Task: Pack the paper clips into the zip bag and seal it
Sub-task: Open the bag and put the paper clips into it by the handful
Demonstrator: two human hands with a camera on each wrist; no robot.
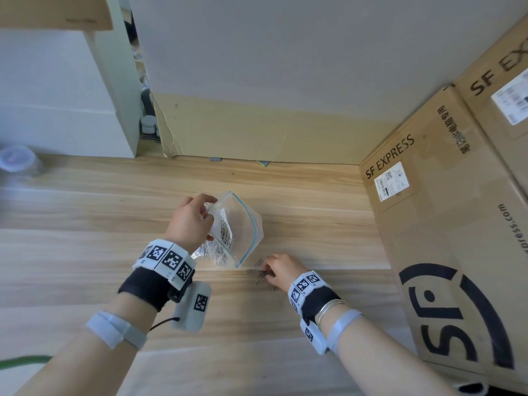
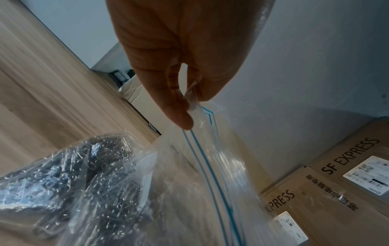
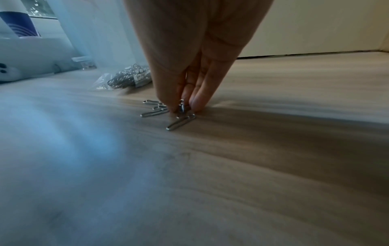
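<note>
A clear zip bag [image 1: 240, 227] with a blue zip line stands tilted on the wooden table [image 1: 85, 252], its mouth held up. My left hand [image 1: 191, 218] pinches the bag's top edge [image 2: 192, 103] between thumb and fingers. Many silver paper clips [image 2: 101, 188] lie heaped in the bag's bottom. A few loose paper clips [image 1: 258, 275] lie on the table just right of the bag. My right hand [image 1: 278, 271] is down on them, fingertips [image 3: 195, 103] pinching one or two clips [image 3: 182, 106]; other loose clips [image 3: 181, 123] lie flat beside them.
Large SF Express cardboard boxes [image 1: 457, 224] stand along the table's right side. A cardboard panel [image 1: 257, 130] and grey wall close the back. A clear round container [image 1: 15, 160] sits at the far left. A white box [image 1: 57, 95] stands at the back left.
</note>
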